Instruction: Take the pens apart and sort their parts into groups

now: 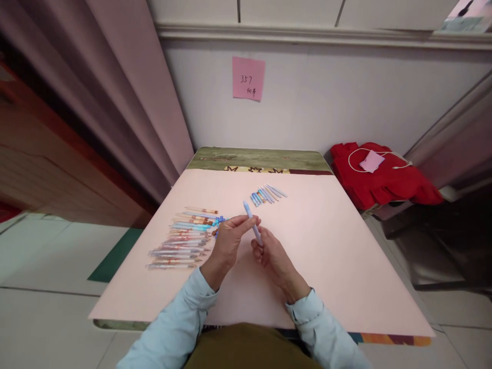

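Note:
A light blue pen (pixel 248 210) is held tilted above the middle of the table, its upper end pointing away from me. My left hand (pixel 234 233) pinches its shaft between thumb and fingers. Lower down, my right hand (pixel 273 255) has its fingers closed around the pen's near end. To the left lies a row of pens (pixel 180 241), several of them, side by side. Small blue pieces (pixel 221 220) sit at the row's right edge, partly hidden behind my left hand. Beyond my hands is a smaller group of pens and pen parts (pixel 267 195).
Pale pink paper or cloth covers the table (pixel 326 287). At the back, a green patterned strip (pixel 261 158) shows. Red fabric (pixel 384 177) with a white cord lies beyond the right edge. A pink note (pixel 248 78) is stuck on the wall; a curtain (pixel 126 77) hangs at left.

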The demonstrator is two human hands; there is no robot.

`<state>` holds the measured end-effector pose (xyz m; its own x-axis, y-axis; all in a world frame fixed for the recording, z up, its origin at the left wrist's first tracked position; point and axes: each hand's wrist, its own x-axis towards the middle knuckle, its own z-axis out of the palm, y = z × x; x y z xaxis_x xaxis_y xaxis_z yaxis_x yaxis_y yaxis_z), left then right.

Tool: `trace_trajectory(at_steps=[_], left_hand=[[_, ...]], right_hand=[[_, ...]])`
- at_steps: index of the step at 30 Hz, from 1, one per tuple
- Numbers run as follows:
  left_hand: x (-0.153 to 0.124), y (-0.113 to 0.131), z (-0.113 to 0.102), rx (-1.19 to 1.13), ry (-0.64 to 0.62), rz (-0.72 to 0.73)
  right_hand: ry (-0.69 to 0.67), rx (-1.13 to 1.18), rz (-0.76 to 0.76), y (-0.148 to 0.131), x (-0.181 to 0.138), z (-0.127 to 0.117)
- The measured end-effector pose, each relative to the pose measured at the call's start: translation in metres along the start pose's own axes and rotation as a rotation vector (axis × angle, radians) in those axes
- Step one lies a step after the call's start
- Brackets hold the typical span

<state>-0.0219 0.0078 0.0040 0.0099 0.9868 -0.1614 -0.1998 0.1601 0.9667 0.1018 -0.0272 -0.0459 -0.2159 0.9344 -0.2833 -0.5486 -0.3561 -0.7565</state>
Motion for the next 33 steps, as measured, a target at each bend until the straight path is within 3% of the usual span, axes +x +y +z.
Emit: trace_trajectory(at_steps=[3, 9, 13, 19, 24, 29, 31, 33], left_hand=[[-0.001, -0.001, 0.000, -0.008, -0.011, -0.013], [0.002, -0.003, -0.003, -0.072, -0.019, 0.024], [0.004, -0.002, -0.004, -0.033, -0.004, 0.016], [0.014, -0.005, -0.007, -0.092, 0.055, 0.005], [0.030, 0.003, -0.011, -0.140, 0.191, 0.024], [0.044, 0.016, -0.018, -0.147, 0.285, 0.021], [0.049, 0.017, -0.021, -0.162, 0.292, 0.015], [0.053, 0.015, -0.022, -0.154, 0.290, -0.005]], right_hand=[[0.012, -0.035, 0.082, 0.000, -0.002, 0.001], [-0.041, 0.024, -0.049, -0.004, -0.006, 0.006], [-0.046, -0.006, 0.045, -0.004, -0.007, 0.006], [-0.014, -0.099, 0.045, -0.002, -0.005, 0.001], [0.033, -0.091, 0.069, -0.003, -0.008, -0.003], [0.069, -0.159, 0.147, -0.016, -0.011, -0.029], [0.118, -0.226, 0.095, -0.032, 0.000, -0.047], [0.239, -0.368, -0.057, -0.054, 0.024, -0.066]])
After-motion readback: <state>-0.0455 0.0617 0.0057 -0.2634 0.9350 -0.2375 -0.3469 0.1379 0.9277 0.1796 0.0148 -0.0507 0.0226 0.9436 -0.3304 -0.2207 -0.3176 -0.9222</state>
